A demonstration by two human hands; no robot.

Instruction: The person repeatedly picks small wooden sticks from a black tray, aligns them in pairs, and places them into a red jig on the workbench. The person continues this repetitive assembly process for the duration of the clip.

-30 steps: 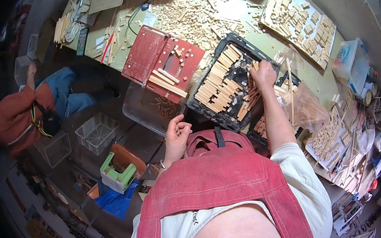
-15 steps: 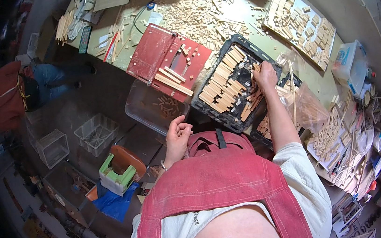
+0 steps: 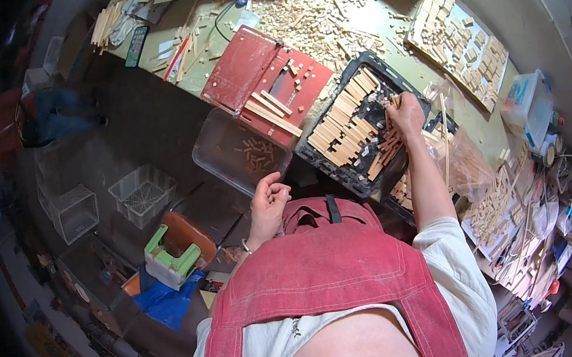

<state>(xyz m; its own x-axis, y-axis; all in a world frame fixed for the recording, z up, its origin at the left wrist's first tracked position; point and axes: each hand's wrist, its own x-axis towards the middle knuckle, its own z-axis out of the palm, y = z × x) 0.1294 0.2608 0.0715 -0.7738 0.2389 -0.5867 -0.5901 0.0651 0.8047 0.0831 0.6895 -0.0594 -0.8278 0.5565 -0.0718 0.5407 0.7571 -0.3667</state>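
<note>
My right hand (image 3: 407,117) reaches into a black tray (image 3: 311,153) packed with short wooden sticks (image 3: 344,128), its fingers closed among the sticks at the tray's right side. My left hand (image 3: 267,202) hovers near my waist with curled fingers and holds nothing I can see. It is just below a clear plastic tub (image 3: 216,155) that has a few wood pieces in it. A red jig board (image 3: 245,67) carrying long wooden strips lies behind the tub.
Loose wood pieces (image 3: 310,17) cover the green workbench. A board of sorted blocks (image 3: 461,46) sits at the back right. Wire baskets (image 3: 140,195), a green stool (image 3: 168,259) and a blue bag lie on the floor to the left. A person (image 3: 25,120) crouches far left.
My right hand has shifted a little lower in the black tray. The crouching person at the left has moved up and away. My left hand has barely moved.
</note>
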